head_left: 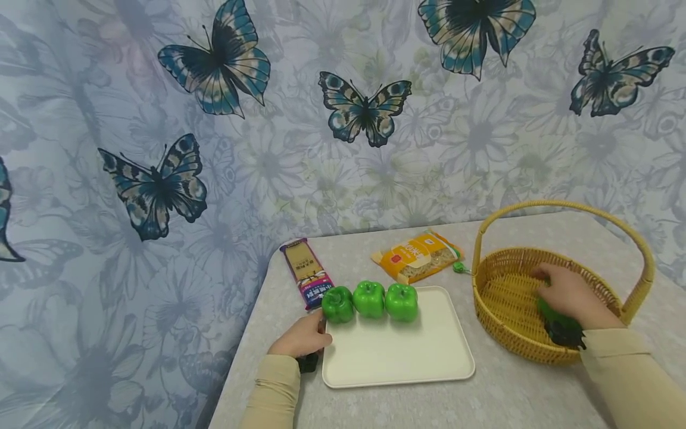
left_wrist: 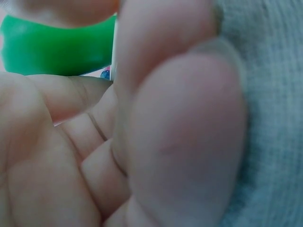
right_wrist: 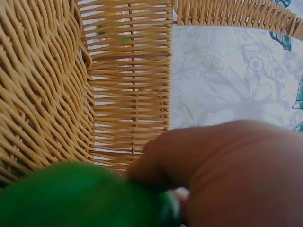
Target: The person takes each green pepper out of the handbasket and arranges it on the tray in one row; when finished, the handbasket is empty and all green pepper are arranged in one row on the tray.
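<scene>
My right hand [head_left: 570,292] reaches down into a yellow wicker basket [head_left: 498,333] and grips a green bell pepper [right_wrist: 80,196]. In the head view this pepper is partly hidden under the hand. My left hand [head_left: 302,336] is at the left edge of a cream rectangular tray [head_left: 396,357], its fingers bent and holding the rim. Three more green bell peppers stand in a row along the tray's back edge: the left one [head_left: 338,304] close to my left fingers, a middle one [head_left: 369,299] and a right one [head_left: 402,302].
Behind the tray lies an orange food packet [head_left: 420,256], with a small green item [head_left: 458,267] between it and the basket. A purple and tan packet [head_left: 306,271] lies back left. The basket's tall handle [head_left: 563,205] arches over its opening. A butterfly-print cloth [head_left: 300,173] hangs behind the table.
</scene>
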{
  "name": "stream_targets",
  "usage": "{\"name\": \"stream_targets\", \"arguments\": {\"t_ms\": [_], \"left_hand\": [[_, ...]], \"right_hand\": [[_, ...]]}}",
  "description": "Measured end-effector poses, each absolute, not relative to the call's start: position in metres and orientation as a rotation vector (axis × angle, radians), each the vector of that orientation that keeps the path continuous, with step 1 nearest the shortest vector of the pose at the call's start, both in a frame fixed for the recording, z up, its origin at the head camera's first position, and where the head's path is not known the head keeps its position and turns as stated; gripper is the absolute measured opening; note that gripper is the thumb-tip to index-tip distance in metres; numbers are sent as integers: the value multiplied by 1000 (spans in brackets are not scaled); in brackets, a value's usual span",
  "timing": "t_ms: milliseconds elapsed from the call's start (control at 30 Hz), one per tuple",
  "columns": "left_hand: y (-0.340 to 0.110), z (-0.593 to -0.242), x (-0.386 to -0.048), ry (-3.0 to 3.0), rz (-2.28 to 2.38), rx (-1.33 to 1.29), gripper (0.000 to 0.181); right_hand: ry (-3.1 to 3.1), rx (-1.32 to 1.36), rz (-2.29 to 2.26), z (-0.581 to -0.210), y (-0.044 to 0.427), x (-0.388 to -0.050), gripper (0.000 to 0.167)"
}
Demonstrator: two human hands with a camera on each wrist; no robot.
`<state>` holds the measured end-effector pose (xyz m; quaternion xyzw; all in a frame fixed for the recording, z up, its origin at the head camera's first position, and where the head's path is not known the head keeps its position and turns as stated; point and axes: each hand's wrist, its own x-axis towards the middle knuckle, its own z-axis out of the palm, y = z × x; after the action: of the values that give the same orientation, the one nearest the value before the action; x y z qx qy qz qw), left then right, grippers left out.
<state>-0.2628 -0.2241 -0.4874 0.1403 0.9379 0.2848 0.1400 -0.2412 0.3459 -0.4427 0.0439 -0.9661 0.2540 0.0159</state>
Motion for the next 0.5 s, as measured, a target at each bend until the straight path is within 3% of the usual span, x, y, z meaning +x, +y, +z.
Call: {"name": "stream_targets", "arguments": {"t_ms": [500], "left_hand": [[-224, -487, -261, 2716, 820, 419, 46]], "right_hand": [[-2932, 224, 832, -445, 336, -245, 49]]}}
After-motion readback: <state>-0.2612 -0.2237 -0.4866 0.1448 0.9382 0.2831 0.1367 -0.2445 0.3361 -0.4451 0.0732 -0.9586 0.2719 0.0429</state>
